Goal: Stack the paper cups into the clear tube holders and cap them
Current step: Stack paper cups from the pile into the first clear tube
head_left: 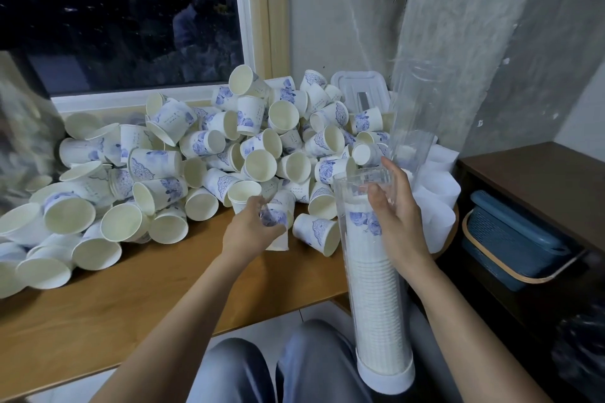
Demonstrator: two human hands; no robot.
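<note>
Our left hand (252,227) curls round one paper cup (277,239) at the near edge of the loose pile (209,154) on the tabletop (163,298); our right hand (397,216) grips the clear tube (370,288) just under its open mouth, its white cap (386,376) down by our knee; the cups look light and easily crushed, so we judge a gentle hold round the mid-body best; the tube seems stiff but slick.
</note>
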